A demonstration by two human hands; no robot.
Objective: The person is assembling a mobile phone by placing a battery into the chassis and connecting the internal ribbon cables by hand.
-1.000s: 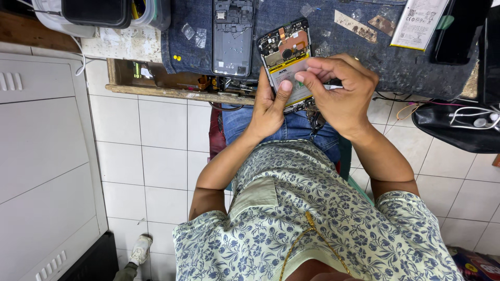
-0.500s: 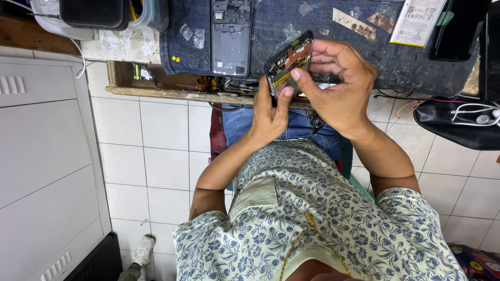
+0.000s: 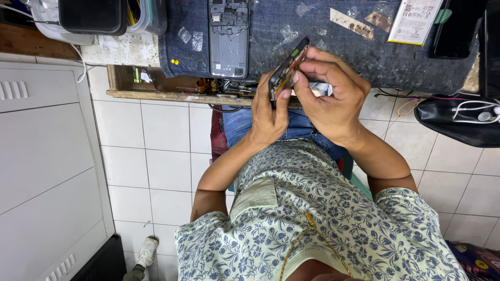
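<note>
A: At the near edge of the tabletop [image 3: 416, 67], what are the hands doing?

B: Both are closed on an opened phone [image 3: 288, 70], which is tilted nearly edge-on to the camera, just above the tabletop's rim. The left hand [image 3: 268, 117] cradles it from below with the thumb pressed along its side; the right hand [image 3: 330, 99] curls over it, fingertips [image 3: 298, 74] pinching its upper edge.

A: And what lies around it?

B: A grey phone frame [image 3: 228, 39] lies flat on the dark blue mat [image 3: 182, 57], just left of the hands. A white battery pack [image 3: 415, 14] sits further right, and a black tray [image 3: 94, 15] rests at the far left. The person wears a floral shirt [image 3: 323, 224]
</note>
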